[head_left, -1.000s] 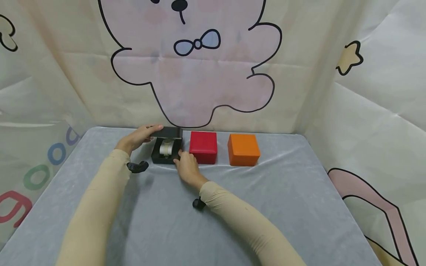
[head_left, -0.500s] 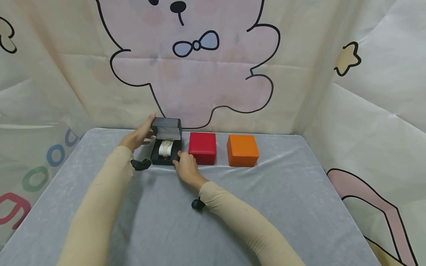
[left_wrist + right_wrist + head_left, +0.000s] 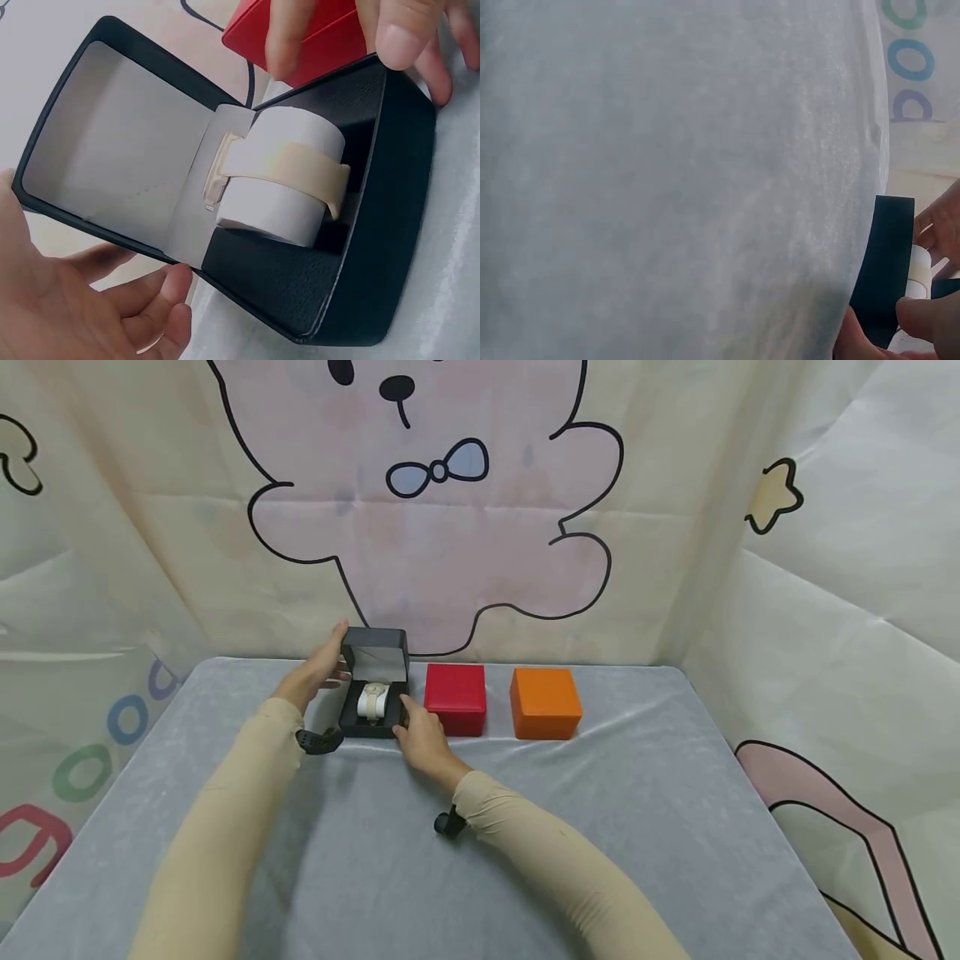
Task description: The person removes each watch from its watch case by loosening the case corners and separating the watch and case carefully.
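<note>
Black watch box [image 3: 372,697]: left hand [image 3: 315,672] fingers clasping raised lid, right hand [image 3: 422,737] fingers pinching base corner; best steadied firmly.

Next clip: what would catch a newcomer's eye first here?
An open black box at the far edge of the grey table, with a cream-strapped watch on a white cushion inside it. The left hand holds its raised lid and the right hand grips its front right corner. To its right stand a closed red box and an orange box.
</note>
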Available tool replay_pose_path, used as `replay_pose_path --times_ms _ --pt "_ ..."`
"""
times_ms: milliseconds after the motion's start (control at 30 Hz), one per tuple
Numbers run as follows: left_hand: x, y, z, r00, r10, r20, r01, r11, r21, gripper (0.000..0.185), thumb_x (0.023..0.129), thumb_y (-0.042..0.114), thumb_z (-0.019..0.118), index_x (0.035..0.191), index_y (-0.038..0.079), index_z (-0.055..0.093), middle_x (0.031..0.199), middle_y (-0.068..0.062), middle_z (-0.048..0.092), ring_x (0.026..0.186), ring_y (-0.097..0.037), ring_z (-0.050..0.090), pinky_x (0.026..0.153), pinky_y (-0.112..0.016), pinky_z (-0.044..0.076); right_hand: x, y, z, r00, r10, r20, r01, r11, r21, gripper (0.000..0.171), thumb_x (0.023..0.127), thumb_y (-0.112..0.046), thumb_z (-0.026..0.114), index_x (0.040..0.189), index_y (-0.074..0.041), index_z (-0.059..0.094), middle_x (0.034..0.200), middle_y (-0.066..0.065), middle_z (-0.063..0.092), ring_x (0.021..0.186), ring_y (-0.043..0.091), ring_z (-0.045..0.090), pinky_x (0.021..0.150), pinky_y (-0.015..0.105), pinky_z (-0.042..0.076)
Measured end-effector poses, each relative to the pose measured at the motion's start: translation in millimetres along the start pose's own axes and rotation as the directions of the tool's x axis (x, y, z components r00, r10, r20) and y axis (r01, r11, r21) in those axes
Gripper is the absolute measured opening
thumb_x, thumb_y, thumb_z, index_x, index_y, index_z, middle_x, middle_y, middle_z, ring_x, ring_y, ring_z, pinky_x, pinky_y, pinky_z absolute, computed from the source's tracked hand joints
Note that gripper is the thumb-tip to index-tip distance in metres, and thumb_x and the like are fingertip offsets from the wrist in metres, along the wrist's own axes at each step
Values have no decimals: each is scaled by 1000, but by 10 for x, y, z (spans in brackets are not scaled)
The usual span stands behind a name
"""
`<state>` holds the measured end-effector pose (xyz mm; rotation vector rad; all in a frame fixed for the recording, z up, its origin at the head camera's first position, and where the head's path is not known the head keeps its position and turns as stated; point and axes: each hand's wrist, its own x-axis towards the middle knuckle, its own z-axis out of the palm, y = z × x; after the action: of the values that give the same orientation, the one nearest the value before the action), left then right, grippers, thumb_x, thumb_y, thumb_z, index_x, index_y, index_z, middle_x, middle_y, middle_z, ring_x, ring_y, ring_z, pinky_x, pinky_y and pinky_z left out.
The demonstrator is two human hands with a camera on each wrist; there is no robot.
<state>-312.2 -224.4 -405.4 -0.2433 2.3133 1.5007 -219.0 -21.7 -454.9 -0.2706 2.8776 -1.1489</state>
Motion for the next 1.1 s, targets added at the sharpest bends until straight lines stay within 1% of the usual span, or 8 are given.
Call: replay_pose_path --times_ms 200,400,500,600,700,800,900,1100 --pt "-43 12 -3 1000 17 9 -17 1000 4 112 89 85 4 161 -1 6 160 -33 29 141 -45 44 122 -52 31 20 0 -11 1000 4 11 -4 1000 5 45 96 -13 68 141 -12 61 141 7 63 126 24 63 102 42 53" --pt "-86 -38 -49 998 55 34 -57 997 52 105 92 81 3 162 2 11 160 -29 32 141 -45 45 121 -55 32 44 -6 -25 1000 -8 21 9 1000 -13 44 97 -13 67 140 -11 61 142 5 63 129 21 61 102 41 53" --pt "-148 -145 -77 996 80 28 -83 993 89 95 99 73 8 161 3 18 159 -28 36 138 -46 48 118 -56 35 42 -7 -21 999 -13 35 14 1000 -13 44 98 -14 66 141 -11 60 143 5 62 126 22 63 100 42 54" --pt "-231 -297 -78 995 96 7 -96 987 131 82 105 62 20 160 1 23 157 -28 40 135 -44 52 114 -53 41 29 4 -5 999 -28 41 29 999 -24 44 98 -14 65 142 -11 59 142 7 62 122 24 66 98 42 55" --pt "-296 -480 -46 990 137 -27 -131 979 158 73 108 51 31 158 -2 27 153 -29 44 130 -42 56 108 -50 47 11 26 21 998 -34 45 35 999 -27 45 98 -13 64 142 -10 58 142 8 62 120 26 67 97 42 55" --pt "-349 -592 -22 973 217 -78 -200 963 182 66 109 43 35 154 -5 34 148 -32 48 124 -44 60 103 -49 48 12 32 33 998 -43 40 44 999 -13 45 99 -13 63 143 -9 57 143 7 61 121 26 66 97 43 55" --pt "-391 -641 -1 951 288 -115 -259 941 219 59 109 38 39 150 -5 41 146 -33 50 124 -47 59 104 -52 46 25 34 38 998 -46 46 47 999 -11 45 99 -13 63 144 -10 56 144 6 60 125 24 64 100 42 54" --pt "-409 -664 45 916 396 -64 -369 895 252 51 108 28 45 149 -2 44 150 -31 46 139 -50 45 115 -61 35 44 52 55 998 -34 54 35 999 -5 46 100 -13 62 145 -11 55 145 5 59 130 22 61 104 40 52"
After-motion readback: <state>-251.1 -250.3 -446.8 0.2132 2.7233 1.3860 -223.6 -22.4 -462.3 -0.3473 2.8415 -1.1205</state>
